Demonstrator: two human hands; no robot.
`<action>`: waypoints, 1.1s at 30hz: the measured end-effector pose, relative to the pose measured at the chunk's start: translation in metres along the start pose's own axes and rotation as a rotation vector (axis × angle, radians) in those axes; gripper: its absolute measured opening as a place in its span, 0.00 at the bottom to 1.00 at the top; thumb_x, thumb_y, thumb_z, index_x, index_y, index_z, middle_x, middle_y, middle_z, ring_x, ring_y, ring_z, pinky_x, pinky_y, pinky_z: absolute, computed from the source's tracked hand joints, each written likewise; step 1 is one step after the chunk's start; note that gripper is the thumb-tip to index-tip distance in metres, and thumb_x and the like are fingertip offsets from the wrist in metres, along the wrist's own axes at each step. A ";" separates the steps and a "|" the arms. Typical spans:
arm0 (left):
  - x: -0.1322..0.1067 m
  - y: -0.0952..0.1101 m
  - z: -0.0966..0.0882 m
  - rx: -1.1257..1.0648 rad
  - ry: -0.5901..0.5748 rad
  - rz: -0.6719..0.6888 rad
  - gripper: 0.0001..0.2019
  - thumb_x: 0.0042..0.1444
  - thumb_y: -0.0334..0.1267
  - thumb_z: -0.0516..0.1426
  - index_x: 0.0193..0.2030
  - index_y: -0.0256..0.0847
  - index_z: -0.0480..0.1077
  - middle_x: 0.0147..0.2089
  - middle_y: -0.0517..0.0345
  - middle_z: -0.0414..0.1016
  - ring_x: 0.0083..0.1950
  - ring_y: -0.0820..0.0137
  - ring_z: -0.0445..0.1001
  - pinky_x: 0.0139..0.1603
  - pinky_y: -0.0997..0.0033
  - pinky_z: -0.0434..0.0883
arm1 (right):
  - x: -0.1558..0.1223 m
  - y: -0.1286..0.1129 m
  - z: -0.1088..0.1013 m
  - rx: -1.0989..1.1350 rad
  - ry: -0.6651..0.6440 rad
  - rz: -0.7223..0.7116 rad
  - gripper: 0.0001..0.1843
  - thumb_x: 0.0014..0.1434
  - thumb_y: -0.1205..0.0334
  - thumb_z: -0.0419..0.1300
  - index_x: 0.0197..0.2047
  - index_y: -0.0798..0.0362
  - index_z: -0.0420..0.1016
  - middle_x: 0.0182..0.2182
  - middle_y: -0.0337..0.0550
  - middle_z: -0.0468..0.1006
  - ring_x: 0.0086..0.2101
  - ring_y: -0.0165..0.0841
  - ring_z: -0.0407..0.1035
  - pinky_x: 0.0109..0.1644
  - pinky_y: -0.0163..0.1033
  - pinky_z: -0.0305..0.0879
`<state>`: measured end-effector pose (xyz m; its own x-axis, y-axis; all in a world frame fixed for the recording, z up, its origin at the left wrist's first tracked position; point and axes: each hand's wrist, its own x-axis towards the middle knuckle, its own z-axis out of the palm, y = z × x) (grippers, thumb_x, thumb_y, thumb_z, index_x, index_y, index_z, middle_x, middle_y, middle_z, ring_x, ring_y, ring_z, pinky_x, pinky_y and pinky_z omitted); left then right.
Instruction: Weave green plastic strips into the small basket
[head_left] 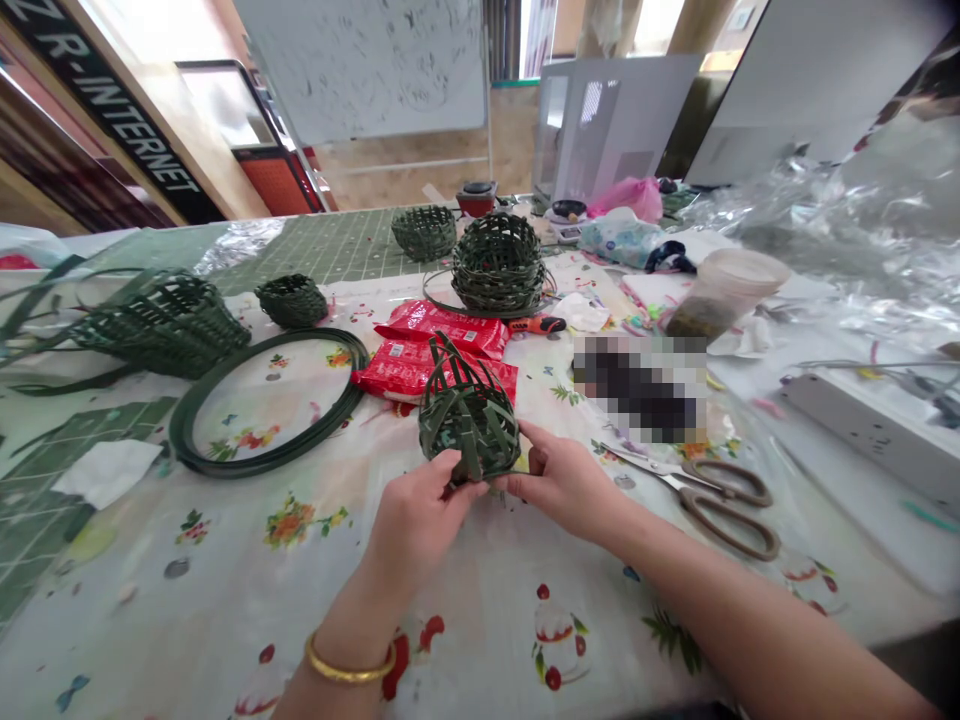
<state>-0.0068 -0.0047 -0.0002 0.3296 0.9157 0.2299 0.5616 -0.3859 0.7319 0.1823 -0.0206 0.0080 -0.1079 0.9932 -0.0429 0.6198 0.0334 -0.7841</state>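
A small dark-green woven basket [471, 425], with loose strips sticking up and folded over its top, sits on the patterned tablecloth in front of me. My left hand [427, 505] pinches the near side of it, thumb and fingers closed on a strip at the rim. On the right side, my right hand [559, 475] has its thumb and forefinger closed on the basket's edge and a thin strip there. The fingertips are partly hidden behind the weave. Red plastic packets [439, 365] lie just behind the basket.
A coil of green strip [195, 455] and a larger woven basket [169, 325] lie left. More baskets [499, 265] stand behind. Scissors [694, 490], a power strip [877, 440] and a plastic cup [724, 290] are on the right. An orange-handled tool [536, 325] lies beside the packets.
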 end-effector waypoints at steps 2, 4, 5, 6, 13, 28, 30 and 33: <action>0.000 0.002 0.001 -0.011 0.027 -0.034 0.05 0.51 0.33 0.58 0.36 0.41 0.70 0.24 0.63 0.75 0.23 0.71 0.74 0.25 0.74 0.71 | 0.000 0.000 -0.002 -0.001 0.027 -0.004 0.26 0.51 0.54 0.62 0.53 0.48 0.67 0.19 0.32 0.69 0.21 0.28 0.62 0.25 0.32 0.53; 0.001 0.005 0.001 -0.034 0.047 -0.059 0.09 0.50 0.32 0.59 0.40 0.42 0.70 0.29 0.62 0.78 0.28 0.70 0.76 0.29 0.73 0.72 | -0.001 0.000 -0.004 0.003 0.054 -0.001 0.23 0.52 0.55 0.61 0.51 0.50 0.69 0.19 0.32 0.70 0.21 0.28 0.63 0.25 0.32 0.54; 0.001 0.006 0.002 -0.038 0.041 -0.073 0.11 0.49 0.32 0.59 0.41 0.42 0.70 0.32 0.61 0.79 0.29 0.70 0.77 0.30 0.73 0.73 | -0.001 -0.001 -0.005 0.009 0.057 0.008 0.21 0.52 0.55 0.61 0.50 0.51 0.70 0.19 0.32 0.70 0.21 0.28 0.63 0.25 0.32 0.54; 0.002 0.008 0.002 -0.032 0.025 -0.089 0.11 0.48 0.32 0.60 0.41 0.42 0.70 0.33 0.61 0.80 0.29 0.70 0.77 0.30 0.73 0.73 | -0.001 -0.001 -0.006 0.017 0.055 0.021 0.20 0.52 0.55 0.61 0.48 0.52 0.71 0.19 0.33 0.70 0.21 0.28 0.64 0.25 0.32 0.54; 0.003 0.014 0.006 0.310 0.180 0.058 0.05 0.49 0.38 0.60 0.31 0.39 0.71 0.23 0.60 0.77 0.19 0.73 0.71 0.21 0.77 0.64 | -0.003 -0.002 -0.005 -0.212 0.135 -0.059 0.10 0.55 0.54 0.59 0.36 0.50 0.76 0.24 0.39 0.77 0.26 0.31 0.68 0.29 0.35 0.57; 0.003 0.004 0.001 0.338 0.236 -0.038 0.08 0.47 0.41 0.61 0.32 0.39 0.75 0.22 0.59 0.76 0.21 0.72 0.73 0.24 0.77 0.66 | 0.004 0.000 0.006 0.685 -0.041 0.217 0.19 0.58 0.46 0.51 0.32 0.54 0.70 0.26 0.41 0.75 0.21 0.26 0.65 0.25 0.33 0.60; 0.003 0.005 -0.002 0.270 0.165 -0.077 0.08 0.47 0.39 0.61 0.34 0.40 0.75 0.25 0.58 0.78 0.24 0.71 0.74 0.25 0.75 0.68 | 0.006 0.001 0.008 0.733 0.059 0.187 0.16 0.55 0.49 0.57 0.32 0.55 0.70 0.27 0.40 0.75 0.22 0.26 0.66 0.27 0.33 0.62; 0.002 0.006 -0.007 0.149 0.083 -0.107 0.08 0.47 0.38 0.60 0.36 0.42 0.75 0.23 0.61 0.76 0.22 0.71 0.72 0.24 0.75 0.68 | 0.000 -0.003 0.008 0.527 0.185 -0.015 0.10 0.55 0.55 0.58 0.33 0.54 0.72 0.28 0.40 0.77 0.28 0.29 0.70 0.35 0.36 0.67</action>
<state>-0.0080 -0.0047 0.0089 0.2016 0.9560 0.2130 0.6984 -0.2928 0.6531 0.1737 -0.0216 0.0054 0.0537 0.9976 0.0427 0.1413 0.0347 -0.9894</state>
